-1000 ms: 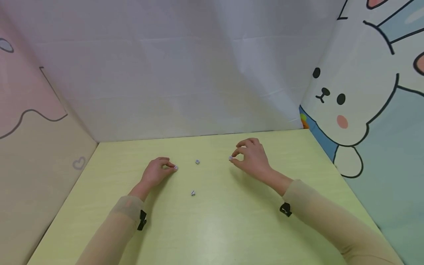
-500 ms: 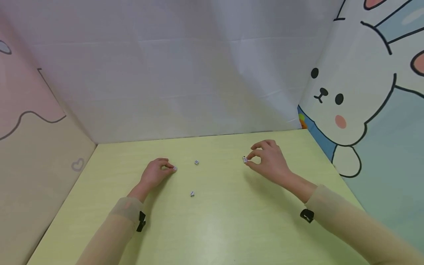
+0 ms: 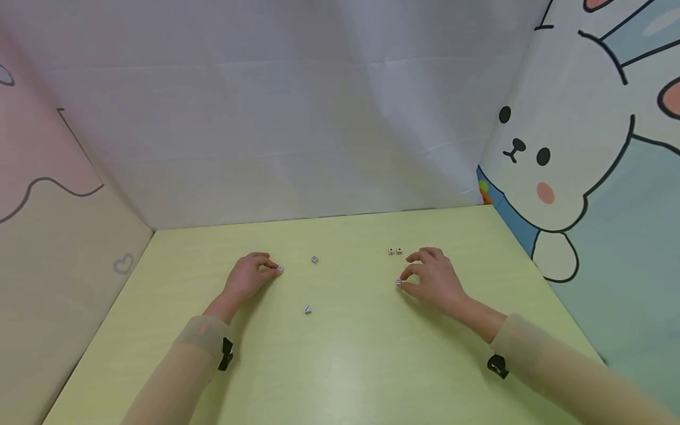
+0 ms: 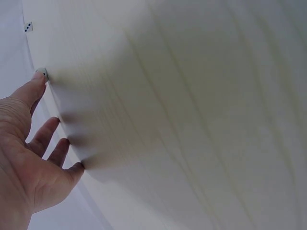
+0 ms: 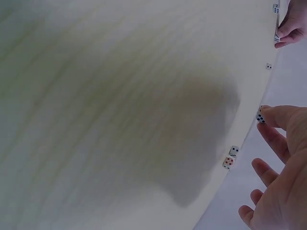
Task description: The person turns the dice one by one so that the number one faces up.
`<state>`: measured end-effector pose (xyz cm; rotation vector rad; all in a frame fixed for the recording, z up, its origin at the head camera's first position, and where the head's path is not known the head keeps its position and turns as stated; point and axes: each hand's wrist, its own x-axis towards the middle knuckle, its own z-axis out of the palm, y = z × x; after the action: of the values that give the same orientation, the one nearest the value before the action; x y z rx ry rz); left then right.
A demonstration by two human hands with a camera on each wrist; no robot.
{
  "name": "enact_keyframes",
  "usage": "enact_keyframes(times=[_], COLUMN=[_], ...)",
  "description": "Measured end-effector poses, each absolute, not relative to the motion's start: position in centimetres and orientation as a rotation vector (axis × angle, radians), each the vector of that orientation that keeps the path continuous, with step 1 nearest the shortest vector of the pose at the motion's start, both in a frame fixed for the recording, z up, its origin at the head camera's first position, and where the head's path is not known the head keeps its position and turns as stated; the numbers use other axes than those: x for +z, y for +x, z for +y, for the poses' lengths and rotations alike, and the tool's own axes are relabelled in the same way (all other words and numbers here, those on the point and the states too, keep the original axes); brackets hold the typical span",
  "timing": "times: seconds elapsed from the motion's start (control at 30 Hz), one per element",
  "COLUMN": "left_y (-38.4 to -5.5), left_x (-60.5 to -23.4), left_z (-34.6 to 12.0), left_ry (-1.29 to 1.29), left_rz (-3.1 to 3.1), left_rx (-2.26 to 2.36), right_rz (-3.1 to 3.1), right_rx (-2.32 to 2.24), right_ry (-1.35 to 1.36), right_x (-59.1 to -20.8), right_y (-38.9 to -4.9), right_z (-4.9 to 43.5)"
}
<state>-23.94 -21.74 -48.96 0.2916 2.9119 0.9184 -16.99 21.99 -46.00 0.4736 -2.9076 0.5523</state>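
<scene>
My left hand [image 3: 249,276] pinches a small white die [image 3: 280,269] between thumb and index finger at the left of the table. In the left wrist view the thumb lies over part of this die [image 4: 44,74], and the other fingertips come down at the tabletop. Farther right, my right hand [image 3: 432,278] pinches another die [image 3: 399,283] by thumb and index finger, close over the table. Just beyond it, two dice sit side by side, a left one [image 3: 391,251] and a right one [image 3: 399,251]. The right wrist view shows red pips on one of the pair [image 5: 229,163].
Between the hands lie two loose dice, one farther back [image 3: 314,259] and one nearer [image 3: 307,309]. The pale yellow table [image 3: 340,366] meets a white cloth wall [image 3: 297,130] at the back. Printed panels stand at both sides, the right one with a rabbit [image 3: 563,147].
The right hand has moved right and then nearer with its die, and the pair of dice behind it has come into view. My left hand has stayed put.
</scene>
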Motion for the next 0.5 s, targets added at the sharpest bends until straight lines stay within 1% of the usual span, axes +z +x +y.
enact_keyframes(times=[0.5], left_y=[-24.3], left_x=[-48.2], left_z=[-21.6], left_ry=[0.289], left_rz=[2.912], left_rx=[0.917], right_rz=[-2.923], right_rx=[0.552], right_ry=[0.461], right_x=[-47.7], right_y=[-17.0], right_z=[21.9])
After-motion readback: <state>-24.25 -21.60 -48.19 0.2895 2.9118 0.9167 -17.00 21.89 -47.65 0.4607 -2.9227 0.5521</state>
